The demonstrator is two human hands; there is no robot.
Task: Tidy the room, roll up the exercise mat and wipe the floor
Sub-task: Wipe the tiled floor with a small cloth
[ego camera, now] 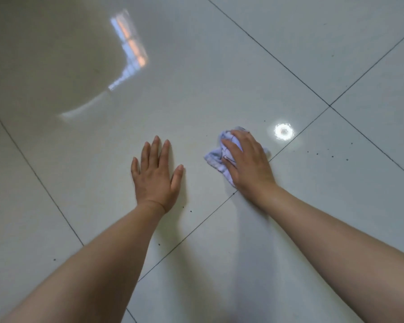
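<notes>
A window reflection gleams at the far left of the floor. A round lamp reflection shines to the right, with dark specks near it.

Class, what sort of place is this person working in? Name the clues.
Probably a room indoors, perhaps in a home: a glossy tiled floor with dark grout lines, a window's reflection and a round lamp's reflection on it. The right hand holds a cloth down on the tiles.
</notes>
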